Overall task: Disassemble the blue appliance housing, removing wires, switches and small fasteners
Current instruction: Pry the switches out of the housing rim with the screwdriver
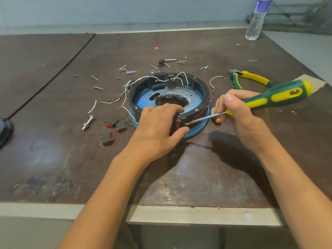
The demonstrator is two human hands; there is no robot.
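The brown table bears the round blue housing at its middle. The left hand grips its near rim, fingers curled over. The right hand clamps a screwdriver, tip against the housing's wall. Pliers lie right, three switches left, screws behind

Glossy blue plastic housing; shiny metal screwdriver shaft; worn, scratched matt tabletop.

The left hand is covering the housing's near wall; far beyond the right hand, the bottle's top is being cropped.
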